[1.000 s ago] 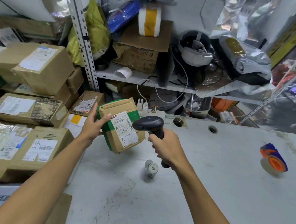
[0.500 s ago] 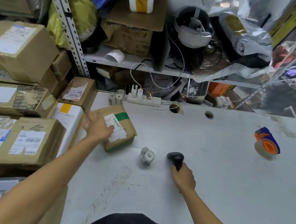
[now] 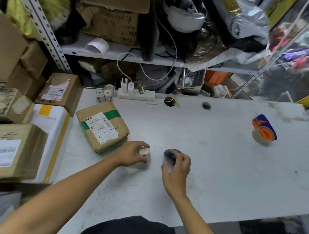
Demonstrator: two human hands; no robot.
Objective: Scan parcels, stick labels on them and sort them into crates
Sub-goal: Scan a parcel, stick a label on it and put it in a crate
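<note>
On the white table, left hand fingers curled round a label roll, right hand fingers clasping the scanner.

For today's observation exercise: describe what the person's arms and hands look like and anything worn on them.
Both forearms are bare, with no sleeves in view. The left hand and right hand wear no gloves; no watch, ring or wristband shows. Dark clothing appears at the bottom edge.

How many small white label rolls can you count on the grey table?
3. Two label rolls stand upright, one beside the other, at the table's back edge, left of the power strip. The left hand grips a third. Others may be hidden.
</note>
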